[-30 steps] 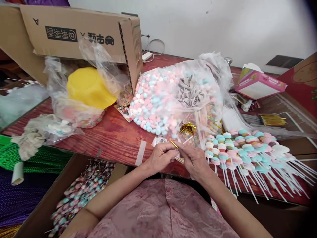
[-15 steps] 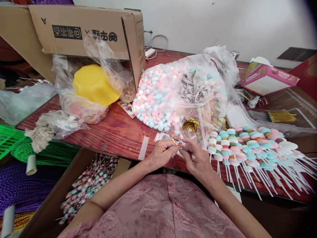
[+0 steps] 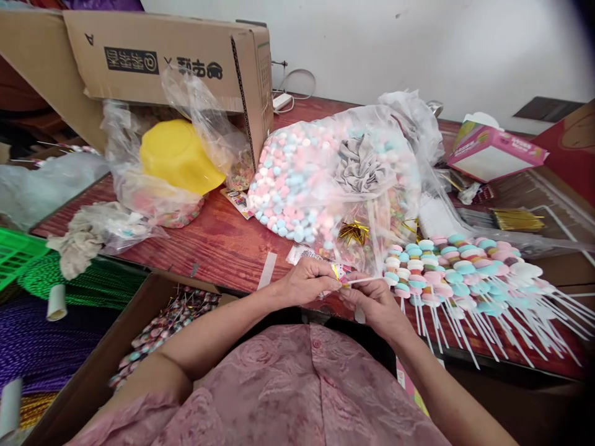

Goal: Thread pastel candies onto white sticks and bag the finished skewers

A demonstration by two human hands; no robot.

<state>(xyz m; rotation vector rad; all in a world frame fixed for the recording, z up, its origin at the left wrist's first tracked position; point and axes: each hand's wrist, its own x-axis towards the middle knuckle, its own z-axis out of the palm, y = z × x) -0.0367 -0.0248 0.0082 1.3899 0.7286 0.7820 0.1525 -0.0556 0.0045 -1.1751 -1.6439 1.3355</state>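
Note:
Close to the table's front edge, my left hand [image 3: 310, 282] is closed around a marshmallow stick in a printed clear wrapper [image 3: 343, 271], most of which the fingers hide. Its white stick [image 3: 365, 280] points to the right, over my right hand [image 3: 374, 305]. The fingers of that hand are pinched at the neck of the wrapper, where a bit of gold tie shows. To the right lies a pile of unwrapped marshmallow sticks [image 3: 465, 272], pink, blue and white. Just behind my hands lies a printed wrapper [image 3: 302, 253].
A large clear bag of marshmallows [image 3: 297, 167] fills the table's middle, with gold ties [image 3: 354, 232] before it. At left stand a carton [image 3: 186, 37] and a yellow bowl [image 3: 179, 155]. Below, a box [image 3: 100, 337] holds finished-looking wrapped sticks. More gold ties [image 3: 518, 219] lie at right.
The white stick now shows pointing right across my right hand, where it was not visible before. My right hand has turned slightly and shifted a little. The view has tilted slightly.

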